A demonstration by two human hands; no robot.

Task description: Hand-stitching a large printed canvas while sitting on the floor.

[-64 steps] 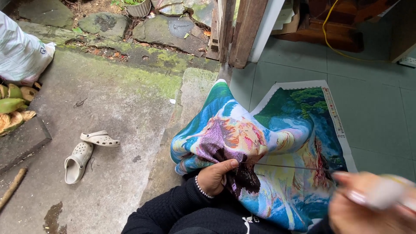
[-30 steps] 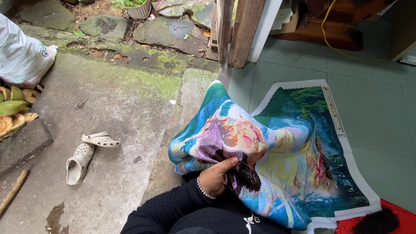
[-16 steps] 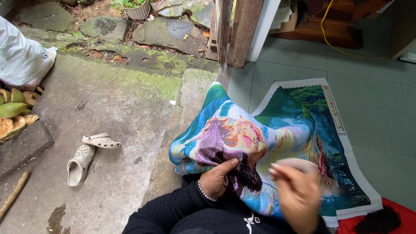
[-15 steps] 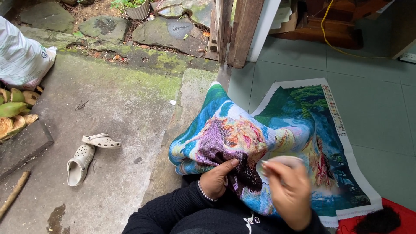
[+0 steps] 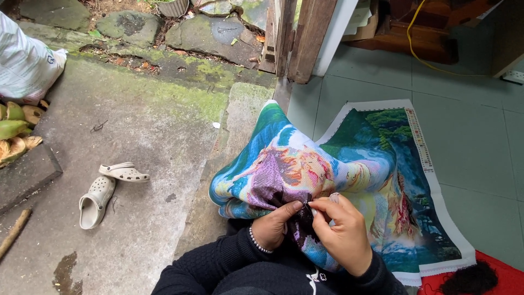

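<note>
Multicoloured cross-stitch canvas (image 5: 338, 180) lies bunched across a seated person's lap, its far end spread flat on green floor tiles (image 5: 469, 142) beyond the hands. Left hand (image 5: 275, 226), a beaded bracelet (image 5: 255, 241) at its wrist, grips a dark purple fold of the cloth. Right hand (image 5: 341, 232) touches it fingertip to fingertip, pinched at the same spot; whether a needle sits in that pinch cannot be told. Well off to the left of both hands, pale clogs (image 5: 106, 188) rest on bare concrete (image 5: 136, 125).
</note>
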